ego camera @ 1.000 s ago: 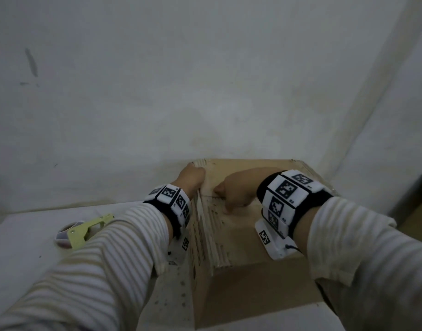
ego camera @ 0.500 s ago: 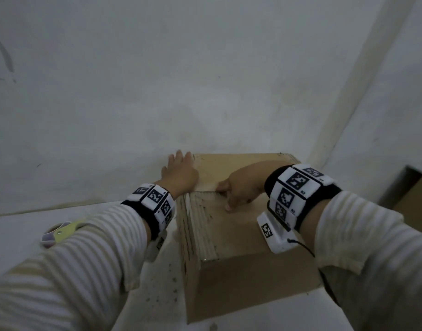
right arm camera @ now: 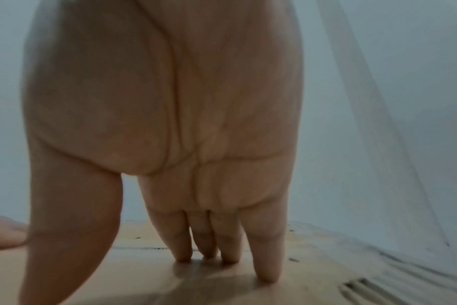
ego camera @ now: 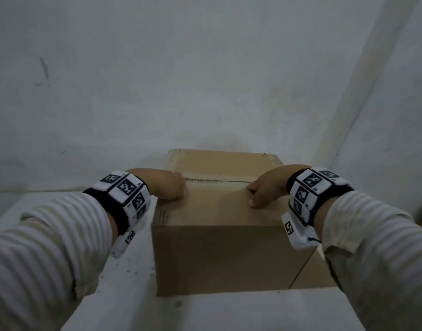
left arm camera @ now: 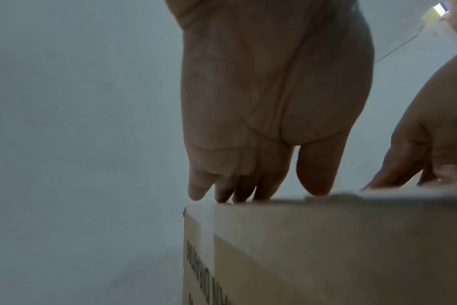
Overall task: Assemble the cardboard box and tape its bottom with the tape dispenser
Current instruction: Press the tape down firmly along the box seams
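Observation:
The brown cardboard box (ego camera: 219, 247) stands on the white table with its two top flaps folded shut, meeting at a seam (ego camera: 217, 181). My left hand (ego camera: 171, 187) presses on the left end of that seam. My right hand (ego camera: 264, 189) presses on the right end. In the left wrist view the left hand's fingers (left arm camera: 235, 192) point down onto the top edge of the box (left arm camera: 326, 247). The right wrist view shows straight fingers (right arm camera: 209, 243) pushing on the box top (right arm camera: 144, 278). Neither hand holds anything. The tape dispenser is out of view.
The white table (ego camera: 133, 295) runs left of and in front of the box. A pale wall (ego camera: 205, 80) rises right behind the box, and a wall corner (ego camera: 348, 115) stands close at the right.
My left hand came from the box's far left corner onto the top seam. My right hand slid right along the seam. The tape dispenser at the left has dropped out of view.

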`<state>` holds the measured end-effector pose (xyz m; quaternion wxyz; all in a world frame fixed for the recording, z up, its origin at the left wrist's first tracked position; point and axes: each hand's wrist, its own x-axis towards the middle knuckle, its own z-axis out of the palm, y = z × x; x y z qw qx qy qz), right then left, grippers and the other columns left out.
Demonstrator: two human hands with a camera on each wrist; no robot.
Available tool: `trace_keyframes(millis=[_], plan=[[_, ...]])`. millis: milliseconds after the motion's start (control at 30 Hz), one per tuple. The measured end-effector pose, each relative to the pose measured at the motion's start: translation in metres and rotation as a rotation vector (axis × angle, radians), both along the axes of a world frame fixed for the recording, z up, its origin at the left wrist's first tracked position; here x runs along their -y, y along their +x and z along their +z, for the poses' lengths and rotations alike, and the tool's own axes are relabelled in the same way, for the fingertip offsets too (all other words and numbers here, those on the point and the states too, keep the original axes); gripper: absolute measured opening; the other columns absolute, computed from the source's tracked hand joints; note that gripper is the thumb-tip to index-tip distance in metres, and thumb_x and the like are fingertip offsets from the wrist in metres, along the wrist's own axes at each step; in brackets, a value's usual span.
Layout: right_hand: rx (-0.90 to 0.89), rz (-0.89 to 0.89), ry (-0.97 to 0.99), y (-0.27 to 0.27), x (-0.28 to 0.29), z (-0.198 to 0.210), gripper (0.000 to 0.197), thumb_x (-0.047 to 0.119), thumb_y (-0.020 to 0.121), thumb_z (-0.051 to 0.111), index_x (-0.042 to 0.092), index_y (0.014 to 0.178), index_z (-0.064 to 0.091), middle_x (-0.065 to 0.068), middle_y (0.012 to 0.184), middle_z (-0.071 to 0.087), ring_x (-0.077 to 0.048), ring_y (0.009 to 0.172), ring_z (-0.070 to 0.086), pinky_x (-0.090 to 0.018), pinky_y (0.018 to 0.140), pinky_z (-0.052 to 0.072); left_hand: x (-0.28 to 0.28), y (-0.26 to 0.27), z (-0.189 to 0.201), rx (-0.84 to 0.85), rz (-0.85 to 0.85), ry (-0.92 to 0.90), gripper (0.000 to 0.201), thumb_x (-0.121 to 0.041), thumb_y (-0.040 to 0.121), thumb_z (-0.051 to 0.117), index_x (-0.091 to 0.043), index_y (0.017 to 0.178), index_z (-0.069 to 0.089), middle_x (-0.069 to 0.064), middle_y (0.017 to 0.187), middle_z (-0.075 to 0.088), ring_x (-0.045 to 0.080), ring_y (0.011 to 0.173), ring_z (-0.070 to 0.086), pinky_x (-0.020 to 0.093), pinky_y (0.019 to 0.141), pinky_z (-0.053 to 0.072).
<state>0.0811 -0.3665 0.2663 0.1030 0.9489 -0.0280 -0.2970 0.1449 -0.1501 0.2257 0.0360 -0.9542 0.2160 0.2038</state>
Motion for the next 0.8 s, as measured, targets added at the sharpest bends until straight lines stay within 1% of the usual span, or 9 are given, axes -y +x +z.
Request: trace_keyframes(millis=[133,200,300,400,467,600,633,700,800], plan=[[0.062,0.051,-0.001,-0.015,0.03,-0.004,0.059,0.046,0.098,0.039,0.007,0.142,0.039,-0.012,0.144,0.045,-0.03,0.13,0.044,-0.041,0.108,0.035,0.015,-0.03,0.015,-0.002,0.039,0.084,0.05,-0.04,0.101,0.031,-0.015,0.144,0.037,0.008,0.15,0.036,0.025,0.131,0.041,0.038,0.112,0.029],[0.107,0.054,0.021,-0.022,0.047,-0.006,0.053,0.045,0.098,0.041,0.006,0.134,0.048,-0.012,0.136,0.051,-0.03,0.123,0.05,-0.039,0.102,0.038,0.023,-0.042,0.019,-0.004,0.055,0.106,0.053,-0.042,0.1,0.031,-0.017,0.147,0.033,0.006,0.153,0.033,0.025,0.139,0.034,0.039,0.115,0.025],[0.207,0.012,0.103,-0.034,0.072,-0.011,0.047,0.037,0.099,0.043,0.004,0.133,0.048,-0.014,0.137,0.05,-0.029,0.124,0.048,-0.038,0.102,0.038,0.04,-0.057,0.022,-0.003,0.076,0.11,0.056,-0.045,0.1,0.032,-0.018,0.148,0.03,0.005,0.156,0.028,0.025,0.142,0.029,0.039,0.117,0.021],[0.387,-0.066,0.324,-0.042,0.092,-0.021,0.052,0.015,0.098,0.044,0.011,0.148,0.03,-0.009,0.156,0.028,-0.025,0.143,0.028,-0.035,0.114,0.027,0.063,-0.071,0.022,0.003,0.067,0.055,0.057,-0.048,0.099,0.031,-0.018,0.148,0.03,0.004,0.156,0.027,0.025,0.143,0.027,0.04,0.118,0.02],[0.498,-0.096,0.436,-0.046,0.102,-0.03,0.055,0.004,0.097,0.04,0.016,0.149,0.029,-0.006,0.158,0.025,-0.023,0.144,0.027,-0.032,0.114,0.028,0.085,-0.079,0.018,-0.007,0.041,-0.01,0.057,-0.049,0.099,0.03,-0.016,0.146,0.033,0.006,0.154,0.031,0.026,0.14,0.031,0.04,0.115,0.023],[0.672,-0.164,0.57,-0.053,0.112,-0.056,0.05,0.003,0.097,0.039,0.015,0.145,0.038,-0.006,0.154,0.034,-0.024,0.138,0.037,-0.029,0.109,0.034,0.142,-0.086,0.0,0.044,-0.069,-0.135,0.053,-0.047,0.098,0.034,-0.003,0.122,0.049,0.017,0.131,0.05,0.031,0.115,0.051,0.04,0.099,0.039],[0.705,-0.18,0.56,-0.053,0.114,-0.062,0.046,0.008,0.098,0.041,0.013,0.144,0.04,-0.008,0.152,0.037,-0.024,0.137,0.039,-0.028,0.109,0.033,0.156,-0.085,-0.006,0.061,-0.078,-0.151,0.054,-0.047,0.097,0.035,-0.002,0.123,0.049,0.019,0.132,0.049,0.032,0.116,0.05,0.041,0.1,0.04],[0.72,-0.208,0.508,-0.051,0.119,-0.073,0.037,0.015,0.099,0.04,0.006,0.134,0.049,-0.013,0.141,0.049,-0.028,0.127,0.048,-0.03,0.102,0.038,0.181,-0.086,-0.016,0.093,-0.09,-0.169,0.057,-0.045,0.098,0.032,-0.004,0.136,0.039,0.018,0.147,0.035,0.032,0.133,0.039,0.045,0.11,0.033],[0.701,-0.178,0.509,-0.049,0.121,-0.081,0.027,0.013,0.097,0.043,0.003,0.118,0.055,-0.015,0.123,0.058,-0.031,0.112,0.057,-0.033,0.092,0.044,0.21,-0.086,-0.023,0.11,-0.144,-0.244,0.051,-0.035,0.098,0.031,-0.015,0.146,0.026,0.007,0.157,0.02,0.026,0.144,0.022,0.048,0.115,0.023]])
